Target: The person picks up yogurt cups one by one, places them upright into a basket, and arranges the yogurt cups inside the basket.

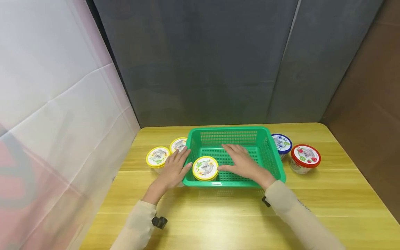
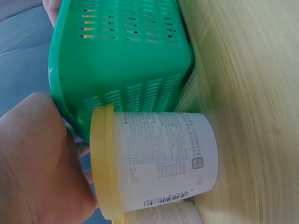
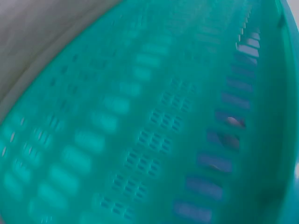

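A green plastic basket contains one tub with a yellow lid at its near left corner. My right hand reaches into the basket with fingers spread; its thumb tip meets that lid's edge, though whether it grips is unclear. Over the basket's left rim lies my left hand, fingers extended, beside a yellow-lidded tub and another yellow-lidded tub. In the left wrist view, a white tub with a yellow lid stands against the basket's outside, near the left palm. The right wrist view is blurred and hides the right fingers.
Right of the basket stand a blue-lidded tub, partly behind the rim, and a red-lidded tub. All rest on a wooden table. A dark panel rises behind, with a pale cloth at left and a brown one at right.
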{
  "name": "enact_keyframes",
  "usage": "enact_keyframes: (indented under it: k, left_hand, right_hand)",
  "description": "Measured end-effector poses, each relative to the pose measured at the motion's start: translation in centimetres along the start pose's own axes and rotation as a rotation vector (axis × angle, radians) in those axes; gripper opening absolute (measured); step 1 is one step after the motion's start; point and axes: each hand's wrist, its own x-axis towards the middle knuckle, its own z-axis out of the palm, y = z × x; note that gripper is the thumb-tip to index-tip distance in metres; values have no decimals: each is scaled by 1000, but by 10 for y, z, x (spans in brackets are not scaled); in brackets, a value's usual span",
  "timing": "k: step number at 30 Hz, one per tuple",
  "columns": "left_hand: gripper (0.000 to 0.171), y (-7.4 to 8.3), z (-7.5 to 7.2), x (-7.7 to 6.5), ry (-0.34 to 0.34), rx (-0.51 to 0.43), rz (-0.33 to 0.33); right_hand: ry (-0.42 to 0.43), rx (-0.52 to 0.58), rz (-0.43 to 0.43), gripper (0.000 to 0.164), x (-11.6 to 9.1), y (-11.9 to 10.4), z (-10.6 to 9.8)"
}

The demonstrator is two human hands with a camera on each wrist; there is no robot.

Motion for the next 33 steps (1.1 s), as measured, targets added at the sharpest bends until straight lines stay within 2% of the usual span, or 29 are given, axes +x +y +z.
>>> enact_keyframes:
  k: [8, 18, 24, 33]
  left_hand:
    - [59, -4, -2, -5, 5, -19, 2]
    - [58, -5, -2, -8, 4, -29, 3]
    - [58, -6, -1, -10, 10, -29, 5]
    - [60, -7, -4, -12, 14, -14, 6]
  right_hand:
    - [69, 16, 52, 96, -16, 20, -29]
    - [113, 17, 152, 98, -36, 61, -57]
    - [148, -5, 211, 96, -53, 86, -69]
    - [173, -14, 293, 95, -79, 111, -79]
